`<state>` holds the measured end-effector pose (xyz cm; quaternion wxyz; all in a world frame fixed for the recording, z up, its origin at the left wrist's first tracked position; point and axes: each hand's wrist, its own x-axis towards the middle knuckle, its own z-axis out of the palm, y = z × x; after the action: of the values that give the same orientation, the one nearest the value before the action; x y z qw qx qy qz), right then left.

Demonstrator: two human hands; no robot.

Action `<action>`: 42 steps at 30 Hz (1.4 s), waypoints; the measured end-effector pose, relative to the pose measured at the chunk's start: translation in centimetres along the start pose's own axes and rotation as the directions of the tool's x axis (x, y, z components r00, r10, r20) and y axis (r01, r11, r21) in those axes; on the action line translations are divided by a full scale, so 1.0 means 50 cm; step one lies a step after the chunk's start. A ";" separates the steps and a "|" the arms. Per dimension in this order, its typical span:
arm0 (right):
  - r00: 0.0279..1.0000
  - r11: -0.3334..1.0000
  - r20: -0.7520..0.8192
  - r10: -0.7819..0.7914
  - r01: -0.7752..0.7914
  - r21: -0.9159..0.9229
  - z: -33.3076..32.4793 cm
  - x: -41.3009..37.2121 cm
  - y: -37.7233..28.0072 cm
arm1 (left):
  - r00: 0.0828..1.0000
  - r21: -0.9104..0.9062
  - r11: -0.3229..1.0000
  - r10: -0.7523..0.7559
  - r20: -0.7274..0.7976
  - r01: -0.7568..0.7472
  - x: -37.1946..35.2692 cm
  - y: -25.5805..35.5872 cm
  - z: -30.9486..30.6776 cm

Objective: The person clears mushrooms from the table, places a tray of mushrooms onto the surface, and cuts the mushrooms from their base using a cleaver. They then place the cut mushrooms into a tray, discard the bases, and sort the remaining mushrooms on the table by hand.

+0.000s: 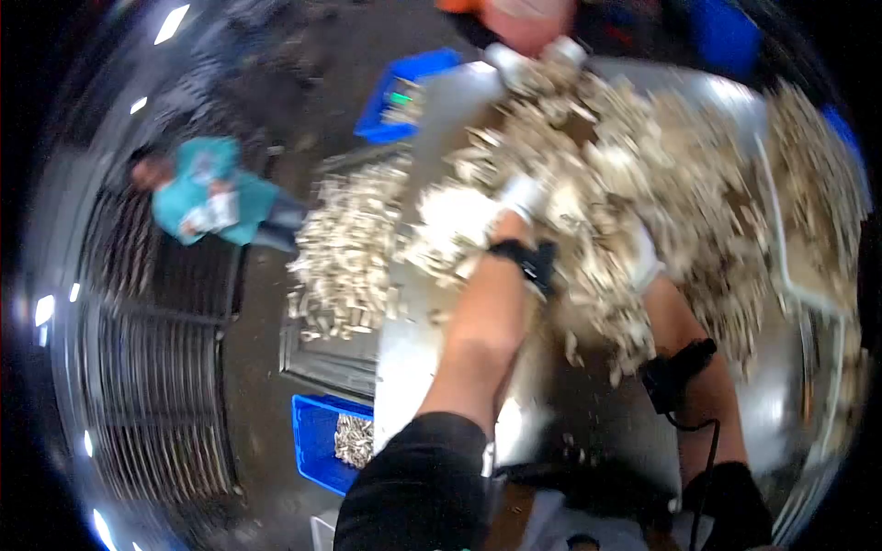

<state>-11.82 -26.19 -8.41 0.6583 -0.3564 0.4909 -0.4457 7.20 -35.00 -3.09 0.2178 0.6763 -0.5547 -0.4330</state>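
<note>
A large heap of pale mushrooms (pixel 698 184) with grey-brown caps covers much of a shiny metal table (pixel 616 404). My left hand (pixel 522 196), in a white glove, reaches into the near left part of the heap beside a bright clump of mushrooms (pixel 455 220). Motion blur smears its fingers. To the right, my gloved right hand (pixel 646 257) lies against the side of another mushroom clump (pixel 597 275); its fingers are hidden among the mushrooms. Black straps with devices circle both my wrists.
Opposite, a co-worker's gloved hands (pixel 537 62) touch the heap. Left of the table, trimmed mushrooms (pixel 349 248) lie piled on a rack. Blue crates (pixel 308 450) stand on the floor. A person in teal (pixel 216 188) stands farther left. A raised pale edge (pixel 776 220) divides the right side.
</note>
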 end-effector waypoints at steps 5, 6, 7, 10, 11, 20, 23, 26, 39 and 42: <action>0.993 0.995 0.067 -0.096 0.094 0.029 0.020 0.157 -0.016 | 0.930 -0.499 0.830 0.349 0.118 -0.248 -0.094 0.029 -0.045; 0.993 0.993 0.025 -0.112 0.111 0.038 -0.005 0.128 -0.006 | 0.926 -0.470 0.831 0.371 0.073 -0.296 -0.130 0.031 -0.054; 0.985 0.982 -0.011 -0.170 0.170 0.087 0.015 0.047 -0.028 | 0.884 -0.368 0.826 0.467 0.023 -0.427 -0.183 0.019 -0.047; 0.948 0.931 -0.135 -0.289 0.311 0.191 0.076 -0.248 -0.025 | 0.659 -0.050 0.658 0.744 -0.108 -0.751 -0.362 -0.032 -0.027; 0.958 0.825 -0.211 -0.194 0.276 0.494 0.074 -0.328 0.037 | 0.643 -0.224 0.619 0.764 -0.048 -0.753 -0.421 -0.077 -0.018; 0.847 0.481 0.227 -0.481 0.471 -0.740 0.022 -0.484 0.244 | 0.761 0.032 0.859 0.435 0.481 -0.511 -0.518 -0.298 0.151; 0.705 0.212 0.324 -0.631 0.558 -0.803 -0.087 -0.436 0.332 | 0.697 -0.110 0.763 0.631 0.340 -0.637 -0.507 -0.300 0.172; 0.985 0.963 0.172 0.012 -0.058 0.265 -0.237 -0.400 0.421 | 0.582 -0.680 0.722 0.610 0.538 -0.127 -0.557 -0.261 0.169; 0.972 0.932 0.196 -0.128 0.186 -0.312 0.038 -0.556 0.183 | 0.772 -0.821 0.569 0.544 0.328 -0.052 -0.627 -0.310 0.201; 0.975 0.985 0.145 -0.168 0.160 0.062 0.025 -0.554 0.246 | 0.715 -0.005 0.734 0.663 0.222 -0.679 -0.665 -0.285 0.197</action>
<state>-11.05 4.07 -10.11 0.6630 -0.4116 0.3977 -0.4825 6.73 2.17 -7.90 0.2742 0.3875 -0.7978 -0.3717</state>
